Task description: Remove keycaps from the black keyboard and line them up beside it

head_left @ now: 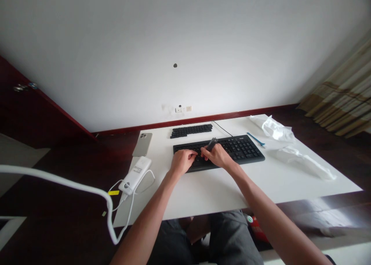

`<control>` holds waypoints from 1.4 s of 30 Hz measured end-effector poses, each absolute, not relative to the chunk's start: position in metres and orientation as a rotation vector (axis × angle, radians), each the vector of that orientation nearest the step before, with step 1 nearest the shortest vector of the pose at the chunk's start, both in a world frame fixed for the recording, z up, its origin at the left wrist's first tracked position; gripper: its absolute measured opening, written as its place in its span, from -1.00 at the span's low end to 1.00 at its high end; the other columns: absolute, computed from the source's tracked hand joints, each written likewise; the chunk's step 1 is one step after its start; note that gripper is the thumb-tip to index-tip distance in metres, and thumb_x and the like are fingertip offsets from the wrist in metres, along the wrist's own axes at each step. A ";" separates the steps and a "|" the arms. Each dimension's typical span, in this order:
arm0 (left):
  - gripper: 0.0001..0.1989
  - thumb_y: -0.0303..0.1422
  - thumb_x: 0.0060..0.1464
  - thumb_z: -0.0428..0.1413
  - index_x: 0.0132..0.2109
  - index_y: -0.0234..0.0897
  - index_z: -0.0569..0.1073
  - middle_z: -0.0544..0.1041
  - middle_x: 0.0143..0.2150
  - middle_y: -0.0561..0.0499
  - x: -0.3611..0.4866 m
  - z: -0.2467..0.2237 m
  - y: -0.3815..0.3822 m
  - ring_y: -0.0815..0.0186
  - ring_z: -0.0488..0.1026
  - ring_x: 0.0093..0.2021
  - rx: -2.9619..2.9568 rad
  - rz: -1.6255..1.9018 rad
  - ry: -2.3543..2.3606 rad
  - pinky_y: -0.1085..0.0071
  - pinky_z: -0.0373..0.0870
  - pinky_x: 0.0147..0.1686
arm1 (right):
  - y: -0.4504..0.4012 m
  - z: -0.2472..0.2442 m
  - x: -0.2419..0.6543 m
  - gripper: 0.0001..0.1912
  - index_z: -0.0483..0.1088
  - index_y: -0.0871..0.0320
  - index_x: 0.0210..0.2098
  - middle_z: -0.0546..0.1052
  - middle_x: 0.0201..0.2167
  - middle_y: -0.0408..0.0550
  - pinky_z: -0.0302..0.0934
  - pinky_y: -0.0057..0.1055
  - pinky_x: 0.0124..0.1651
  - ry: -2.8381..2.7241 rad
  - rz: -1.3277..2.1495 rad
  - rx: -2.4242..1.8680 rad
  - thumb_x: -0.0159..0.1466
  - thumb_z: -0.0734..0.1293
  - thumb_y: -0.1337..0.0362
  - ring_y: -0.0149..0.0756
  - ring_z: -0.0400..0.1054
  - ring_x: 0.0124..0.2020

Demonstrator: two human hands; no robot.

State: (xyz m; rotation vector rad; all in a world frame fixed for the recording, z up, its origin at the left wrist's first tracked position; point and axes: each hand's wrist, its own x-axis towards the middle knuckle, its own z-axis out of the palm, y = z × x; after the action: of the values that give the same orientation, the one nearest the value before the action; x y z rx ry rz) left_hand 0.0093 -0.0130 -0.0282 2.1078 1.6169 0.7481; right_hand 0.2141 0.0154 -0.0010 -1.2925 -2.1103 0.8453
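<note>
A black keyboard (246, 149) lies on the white table, its number pad at the right still covered with keys. Over its left part, the fingers of my left hand (182, 160) are pinched together at the board; whatever lies between them is too small to make out. My right hand (216, 155) is closed around a short dark tool (212, 143), held at a slant with its lower end hidden near the keyboard's middle. Behind the keyboard, loose black keycaps (191, 131) are laid out in rows.
A phone (142, 144) and a white power bank (135, 175) with a white cable (58, 179) are at the left. To the right lie a blue pry tool (256, 140) and crumpled white plastic bags (275, 129). A thin black cord (222, 128) runs behind the keyboard.
</note>
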 end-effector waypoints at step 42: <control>-0.78 -0.17 0.21 0.27 -0.32 -0.20 0.59 0.58 -0.42 0.04 0.018 -0.031 -0.016 0.25 0.53 -0.37 2.177 0.627 1.649 0.42 0.23 -0.37 | 0.020 0.016 0.183 -0.57 0.34 0.11 -0.66 0.44 -0.65 0.04 -0.04 -0.33 -0.45 -2.369 0.472 -1.590 0.32 0.34 0.16 -0.19 0.38 -0.54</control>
State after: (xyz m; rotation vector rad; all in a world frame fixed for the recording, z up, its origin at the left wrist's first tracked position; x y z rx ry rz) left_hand 0.0177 -0.0161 -0.0310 2.1769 1.6488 0.6272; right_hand 0.1831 0.0202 0.0164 -1.5896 -2.3687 0.4718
